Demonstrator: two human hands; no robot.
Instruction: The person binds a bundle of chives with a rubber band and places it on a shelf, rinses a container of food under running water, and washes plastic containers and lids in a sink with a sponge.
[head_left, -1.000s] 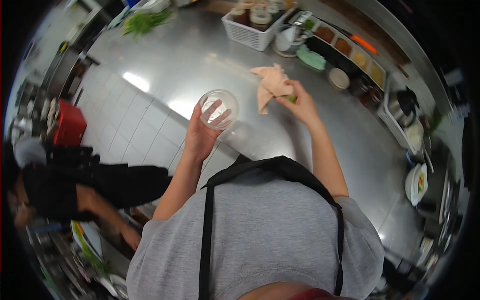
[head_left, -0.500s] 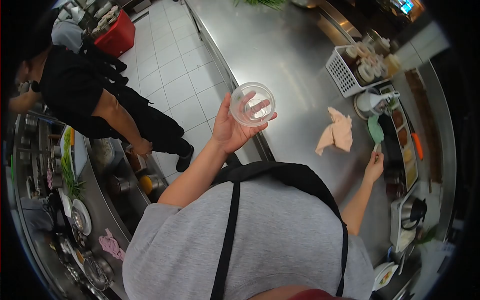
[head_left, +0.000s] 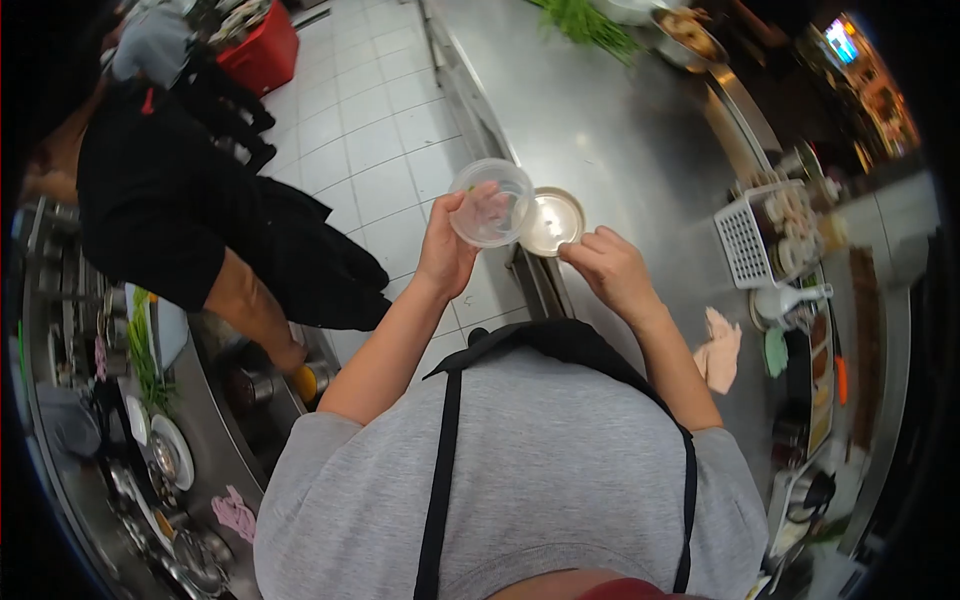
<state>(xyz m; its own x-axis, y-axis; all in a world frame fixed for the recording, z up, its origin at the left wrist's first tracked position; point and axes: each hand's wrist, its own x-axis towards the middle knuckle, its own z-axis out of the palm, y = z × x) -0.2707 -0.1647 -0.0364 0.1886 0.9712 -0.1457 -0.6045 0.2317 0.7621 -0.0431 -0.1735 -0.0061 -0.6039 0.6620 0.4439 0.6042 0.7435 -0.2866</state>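
My left hand (head_left: pixel 447 245) is closed around a clear round plastic tub (head_left: pixel 478 232), tilted so its mouth faces up toward me. Close beside it, my right hand (head_left: pixel 605 265) pinches the rim of a shallow round dish or lid (head_left: pixel 553 222), pale and shiny inside. The tub and this round piece overlap in view; whether they touch I cannot tell. Both are held up by the edge of the steel counter (head_left: pixel 620 150). Nothing is visible inside the tub except fingers showing through its wall.
A peach cloth (head_left: pixel 718 350) and a green cloth-like piece (head_left: pixel 776 352) lie on the counter. Further right are a white basket (head_left: pixel 742 250) of bottles and an orange-handled tool (head_left: pixel 841 380). Green stalks (head_left: pixel 590 28) lie at the far end. A person in black (head_left: pixel 160 200) stands left.
My right hand has come from the counter's right side over to the tub, bringing the shallow round piece. My left hand still holds the tub, now tilted differently. The view has shifted.
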